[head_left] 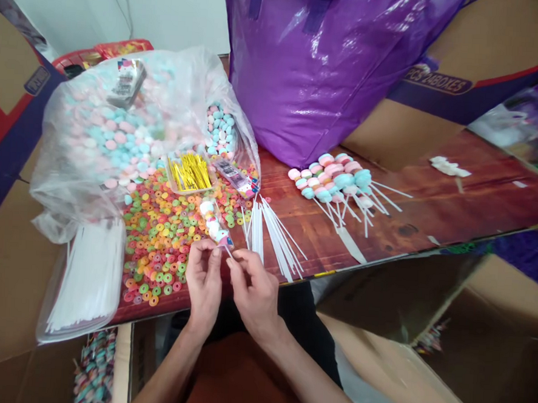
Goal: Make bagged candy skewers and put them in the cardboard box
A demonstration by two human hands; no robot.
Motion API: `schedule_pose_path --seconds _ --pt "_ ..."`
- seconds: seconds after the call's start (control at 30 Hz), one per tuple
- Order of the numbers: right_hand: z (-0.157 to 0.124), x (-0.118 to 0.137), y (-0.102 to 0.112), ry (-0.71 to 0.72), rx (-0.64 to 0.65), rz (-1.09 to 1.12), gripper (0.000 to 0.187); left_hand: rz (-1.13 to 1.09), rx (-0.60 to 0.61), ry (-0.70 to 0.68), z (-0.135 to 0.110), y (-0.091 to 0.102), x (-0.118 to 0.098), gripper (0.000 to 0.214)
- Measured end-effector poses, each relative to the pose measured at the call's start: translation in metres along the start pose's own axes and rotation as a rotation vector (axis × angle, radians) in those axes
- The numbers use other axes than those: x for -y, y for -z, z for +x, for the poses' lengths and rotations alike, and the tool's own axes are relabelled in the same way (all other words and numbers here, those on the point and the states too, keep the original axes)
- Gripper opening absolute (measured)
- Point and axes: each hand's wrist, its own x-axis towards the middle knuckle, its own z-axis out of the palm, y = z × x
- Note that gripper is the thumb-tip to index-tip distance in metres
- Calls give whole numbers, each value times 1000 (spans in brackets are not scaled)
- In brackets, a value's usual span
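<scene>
Both my hands meet at the table's near edge on a candy skewer [216,225] wrapped in a clear sleeve. My left hand [204,276] pinches the lower end of the wrapped candies. My right hand [255,286] pinches the white stick just below them, fingers pressed together. The skewer tilts up and to the left over a spread of colourful ring candies [162,231]. A packet of gold twist ties [189,172] lies just beyond. Loose white sticks [271,232] fan out to the right of my hands.
A big clear bag of pastel marshmallow candies [118,131] sits at the left, with a bag of white sticks [89,275] below it. Finished pastel skewers [338,181] lie mid-table. A purple bag [327,65] stands behind; cardboard boxes [425,332] surround the table.
</scene>
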Motion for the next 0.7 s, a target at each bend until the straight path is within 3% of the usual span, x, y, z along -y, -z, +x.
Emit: schedule_pose_path --seconds 0.1,0.17,0.33,0.57,0.7 --pt "-3 -6 -1 227 -27 -121 25 37 -3 -27 1 -2 -3 8" --pt "-4 -9 -1 280 22 -206 32 67 7 -36 2 -3 -3 7" --pt "-6 -12 0 185 184 -327 40 144 19 -49 2 1 4 8" --pt "5 0 11 -56 585 -385 52 228 123 -59 9 9 4 8" --pt "16 9 17 -143 670 -331 48 182 164 -31 8 9 -1 8"
